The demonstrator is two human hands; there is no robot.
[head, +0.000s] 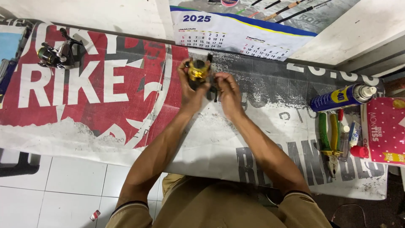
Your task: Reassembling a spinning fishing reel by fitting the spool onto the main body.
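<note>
Banner-covered floor [105, 93] | two reels: gold reel [197, 71] gripped by left hand [190, 90], right hand [229, 93]; spare reel [55, 54]

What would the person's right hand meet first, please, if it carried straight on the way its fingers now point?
The right hand points up and slightly left, toward the gold and black fishing reel held in the left hand. It would probably meet the reel's dark body first; its fingertips already look to be at it, though depth is hard to judge.
</note>
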